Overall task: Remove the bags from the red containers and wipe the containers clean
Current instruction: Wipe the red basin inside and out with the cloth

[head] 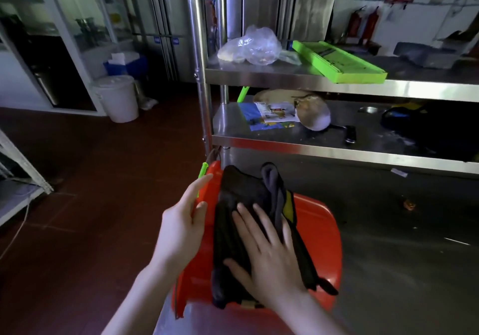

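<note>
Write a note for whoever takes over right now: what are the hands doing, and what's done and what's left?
Left hand: holds the rim of the red plastic container, thumb inside, fingers outside.
Right hand: open, pressed flat on the dark cloth lying across that container.
Container: on the steel table; no bag shows in it.
A crumpled clear plastic bag lies on the upper steel shelf.
Done: the bag seems out.
Left: finish wiping. Other red containers are not in view.
</note>
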